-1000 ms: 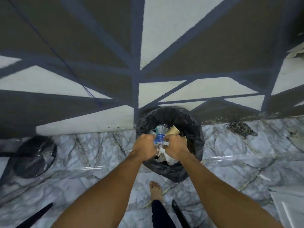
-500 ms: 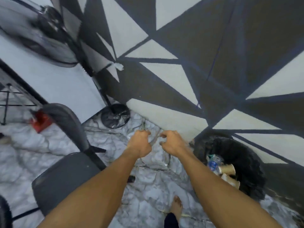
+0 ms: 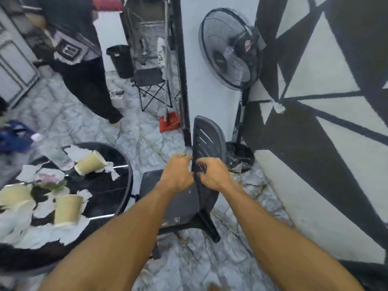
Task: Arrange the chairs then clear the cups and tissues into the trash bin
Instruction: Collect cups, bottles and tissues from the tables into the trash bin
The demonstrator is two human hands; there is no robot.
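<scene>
Both hands at the chair back, desk not cleared yet.
Curled fingers on left hand (image 3: pixel 178 174) and right hand (image 3: pixel 215 175), side by side in front of the dark plastic chair (image 3: pixel 207 139) backrest, dead centre; can't tell if either grip actually holds it. Chair seat points toward the round black desk (image 3: pixel 126 185) at 8 o'clock, which carries paper cups (image 3: pixel 89 162) among torn tissues (image 3: pixel 27 234). Black bin (image 3: pixel 120 60) well off at 11 o'clock, standing fan (image 3: pixel 228 49) at 1 o'clock.

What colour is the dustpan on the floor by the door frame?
It's a red-orange plastic dustpan; head view shows it best.
</scene>
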